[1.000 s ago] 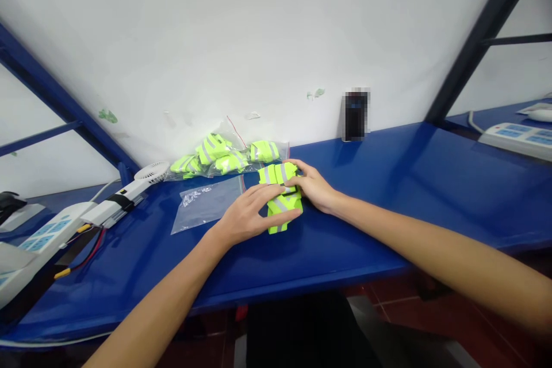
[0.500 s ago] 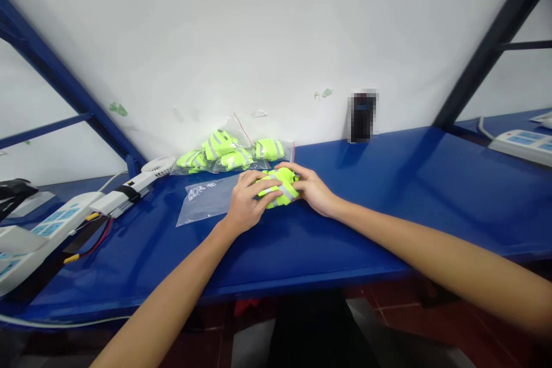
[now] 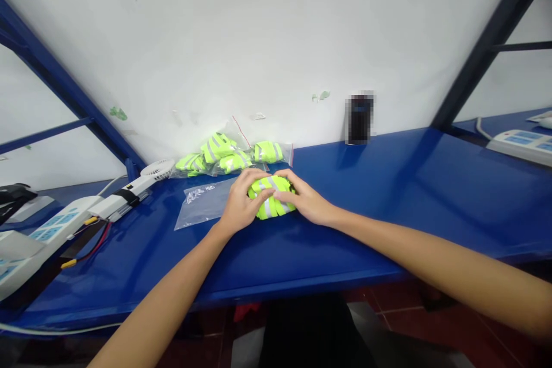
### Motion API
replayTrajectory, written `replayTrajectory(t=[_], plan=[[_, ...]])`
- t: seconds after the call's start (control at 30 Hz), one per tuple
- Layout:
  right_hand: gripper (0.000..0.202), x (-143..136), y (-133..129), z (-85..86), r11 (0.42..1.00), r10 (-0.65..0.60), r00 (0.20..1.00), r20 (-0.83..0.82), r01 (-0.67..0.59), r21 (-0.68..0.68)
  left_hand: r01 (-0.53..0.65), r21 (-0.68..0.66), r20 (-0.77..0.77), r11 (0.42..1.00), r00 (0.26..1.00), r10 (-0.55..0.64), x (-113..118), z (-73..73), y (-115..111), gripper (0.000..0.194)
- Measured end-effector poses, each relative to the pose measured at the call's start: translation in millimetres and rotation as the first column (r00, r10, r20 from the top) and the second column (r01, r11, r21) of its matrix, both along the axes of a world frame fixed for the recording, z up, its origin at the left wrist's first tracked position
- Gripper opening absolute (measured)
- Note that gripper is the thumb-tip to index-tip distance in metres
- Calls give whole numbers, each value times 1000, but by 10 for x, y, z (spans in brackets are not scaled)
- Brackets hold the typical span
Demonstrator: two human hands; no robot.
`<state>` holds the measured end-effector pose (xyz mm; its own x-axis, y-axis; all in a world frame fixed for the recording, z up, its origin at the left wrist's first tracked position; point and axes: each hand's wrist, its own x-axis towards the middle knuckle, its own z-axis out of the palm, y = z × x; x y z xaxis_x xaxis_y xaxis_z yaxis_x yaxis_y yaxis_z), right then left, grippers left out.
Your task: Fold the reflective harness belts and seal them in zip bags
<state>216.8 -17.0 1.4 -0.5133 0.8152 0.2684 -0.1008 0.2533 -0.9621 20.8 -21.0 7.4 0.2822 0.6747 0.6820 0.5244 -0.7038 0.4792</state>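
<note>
A rolled bundle of neon-yellow reflective straps (image 3: 272, 208) with silver stripes rests on the blue table between my hands. My left hand (image 3: 242, 200) is closed round its left side, fingers over the top and thumb across the front. From the right, my right hand (image 3: 309, 200) grips it the same way, and the two thumbs nearly meet in front. Flat on the table by my left hand lies a clear plastic bag (image 3: 200, 206), partly covered by that hand. Behind sit several clear bags (image 3: 219, 149) holding similar neon-yellow straps.
On the left are a white handheld fan (image 3: 157, 169), a white power strip (image 3: 56, 224) and a cable with yellow connectors (image 3: 91, 247). A dark, pixelated object (image 3: 360, 119) leans on the wall. Another power strip (image 3: 524, 144) stands at far right. The blue table (image 3: 388, 201) meets the wall.
The strap bundle has shifted slightly left and towards me and is turned, so its stripes face differently. Both hands have moved with it, thumbs now closer together across its front.
</note>
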Motion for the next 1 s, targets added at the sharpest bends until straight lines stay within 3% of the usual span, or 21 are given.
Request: replayTrajectory(t=[0.1, 0.3, 0.43, 0.53, 0.67, 0.83, 0.93, 1.0], plan=[[49, 9, -33, -7, 988, -42, 994, 101, 27, 149, 23, -102, 103, 995, 995, -12, 7, -23, 1, 22], [51, 15, -39, -11, 958, -101, 978, 185, 45, 284, 66, -171, 250, 983, 968, -21, 52, -30, 16, 24], [46, -9, -40, -28, 958, -159, 967, 201, 102, 267, 5, -140, 226, 990, 974, 27, 93, -33, -4, 25], [37, -32, -33, -34, 969, -167, 975, 148, 135, 206, -94, 12, 104, 996, 990, 92, 138, -58, -37, 21], [44, -63, -12, -23, 961, -232, 970, 76, 216, 173, -161, 141, 45, 977, 987, 156, 202, -97, -48, 12], [41, -116, -7, -32, 931, -347, 937, 36, 339, 132, -236, 130, 150, 963, 965, 216, 323, -136, -44, 13], [34, -146, -20, -44, 906, -391, 920, 23, 381, 187, -253, 101, 207, 962, 951, 228, 388, -159, -56, 7], [32, -149, -20, -37, 887, -415, 909, 20, 400, 233, -244, 63, 235, 968, 946, 224, 374, -149, -46, 15]])
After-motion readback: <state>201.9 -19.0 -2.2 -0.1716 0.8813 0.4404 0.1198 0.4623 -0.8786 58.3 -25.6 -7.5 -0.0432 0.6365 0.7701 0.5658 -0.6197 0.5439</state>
